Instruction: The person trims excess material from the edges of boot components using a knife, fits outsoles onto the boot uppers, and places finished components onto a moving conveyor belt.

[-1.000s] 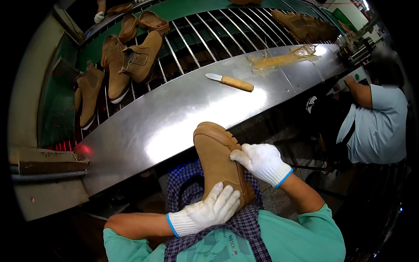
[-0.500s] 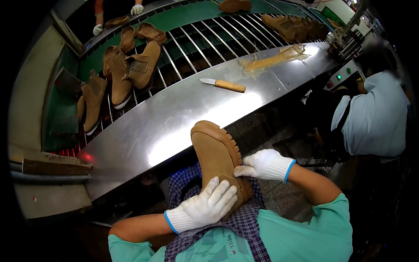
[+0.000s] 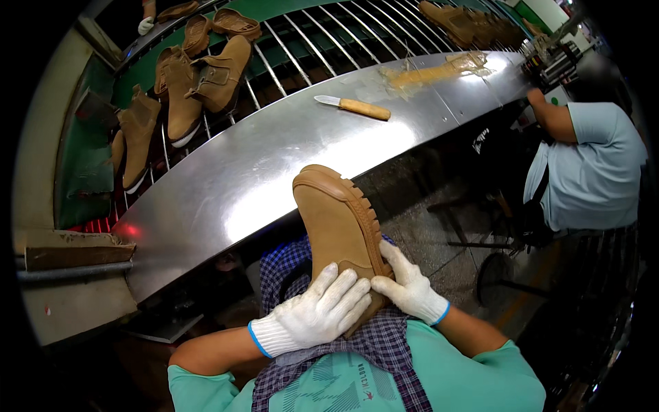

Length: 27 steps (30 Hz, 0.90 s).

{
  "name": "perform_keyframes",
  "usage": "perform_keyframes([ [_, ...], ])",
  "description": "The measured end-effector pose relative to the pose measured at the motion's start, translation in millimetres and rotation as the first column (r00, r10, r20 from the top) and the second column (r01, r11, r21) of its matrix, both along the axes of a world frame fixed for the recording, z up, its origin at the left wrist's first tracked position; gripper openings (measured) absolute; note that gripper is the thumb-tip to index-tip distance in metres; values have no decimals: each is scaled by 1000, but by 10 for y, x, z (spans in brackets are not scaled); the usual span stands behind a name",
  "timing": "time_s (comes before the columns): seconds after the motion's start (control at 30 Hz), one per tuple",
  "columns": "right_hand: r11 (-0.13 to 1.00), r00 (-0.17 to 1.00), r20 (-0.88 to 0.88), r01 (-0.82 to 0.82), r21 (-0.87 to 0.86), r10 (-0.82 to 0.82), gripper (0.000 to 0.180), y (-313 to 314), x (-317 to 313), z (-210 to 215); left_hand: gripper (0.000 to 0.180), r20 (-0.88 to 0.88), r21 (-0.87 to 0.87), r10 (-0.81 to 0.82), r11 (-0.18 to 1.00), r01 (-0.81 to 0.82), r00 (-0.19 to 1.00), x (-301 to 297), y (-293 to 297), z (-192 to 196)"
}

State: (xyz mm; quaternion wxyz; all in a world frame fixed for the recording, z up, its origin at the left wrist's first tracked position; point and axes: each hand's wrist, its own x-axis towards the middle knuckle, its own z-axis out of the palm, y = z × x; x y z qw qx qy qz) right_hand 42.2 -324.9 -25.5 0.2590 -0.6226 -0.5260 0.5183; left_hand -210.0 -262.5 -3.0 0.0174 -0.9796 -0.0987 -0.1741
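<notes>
A tan suede boot (image 3: 329, 220) with a chunky lugged sole (image 3: 362, 213) lies tilted over my lap, its toe pointing away and its sole turned to the right. My left hand (image 3: 319, 309), in a white knit glove, holds the boot's upper near the ankle, fingers pressed together across it. At the sole's edge toward the heel, my gloved right hand (image 3: 408, 285) grips the boot, with the thumb on the upper's side and the fingers along the sole. The shaft is mostly hidden under my left hand and against the checked apron (image 3: 381, 343).
A knife with a wooden handle (image 3: 365, 108) lies on the metal bench (image 3: 274, 172). Several tan boots (image 3: 184, 103) and loose soles (image 3: 235, 23) rest on the roller rack beyond. To the right sits a co-worker (image 3: 583, 165) beside a machine; another person's gloved hand (image 3: 145, 25) shows far left.
My right hand has turned and closed in on the sole edge, its fingers now pointing up along it. My left hand stays on the upper. The co-worker's arm has risen toward the machine.
</notes>
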Motion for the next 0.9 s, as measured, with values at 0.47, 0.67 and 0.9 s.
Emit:
perform_keyframes([
  [0.47, 997, 991, -127, 56, 44, -50, 76, 899, -31, 191, 35, -58, -19, -26, 999, 25, 998, 2, 7, 164],
  [0.67, 966, 963, -83, -258, -17, 256, 66, 1117, 130, 253, 34, 21, -86, -1, 996, 3, 1000, -135, -24, 47],
  [0.9, 835, 708, 498, -546, -64, 501, 70, 1500, -71, 791, 32, 35, -88, 23, 996, -20, 999, -78, -7, 214],
])
